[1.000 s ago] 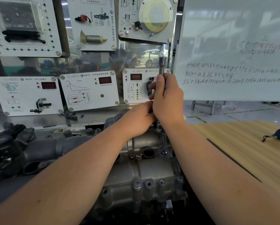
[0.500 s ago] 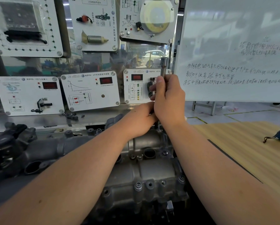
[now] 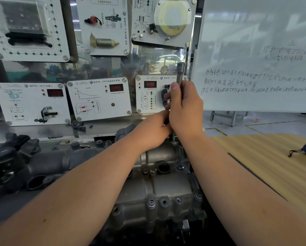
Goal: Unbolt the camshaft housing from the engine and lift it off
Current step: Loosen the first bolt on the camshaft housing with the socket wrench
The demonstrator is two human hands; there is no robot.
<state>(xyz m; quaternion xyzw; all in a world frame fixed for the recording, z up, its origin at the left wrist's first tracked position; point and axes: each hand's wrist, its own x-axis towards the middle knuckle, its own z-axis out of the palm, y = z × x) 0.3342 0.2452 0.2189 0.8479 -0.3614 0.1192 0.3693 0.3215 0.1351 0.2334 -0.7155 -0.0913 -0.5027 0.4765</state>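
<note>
— Where is the camshaft housing (image 3: 159, 192) now?

— It sits on the engine (image 3: 42, 167), below both wrists. I see bolts along its near edge, so I judge it is not free yet.

— And the hands?

— The right hand (image 3: 185, 110) has its fingers wrapped tight around the socket wrench (image 3: 180, 71), thumb up along the shaft. The tool stands almost upright, and its top end sticks out above the fingers. The left hand (image 3: 155, 128) is just under the right one, touching it, at the far edge of the housing. Its fingers are hidden, so I cannot tell if they hold something.

— What can go wrong?

— If the shaft leans, the socket may slip off the bolt head and round it. The knuckles are near the panel (image 3: 148, 93) behind the fingertips.

— Anything different from a second ago?

— Very little. The right hand moved slightly to the right and up; the grip is the same. To the right of the fingers are the whiteboard (image 3: 255, 50) and a wooden table (image 3: 272, 166).
</note>
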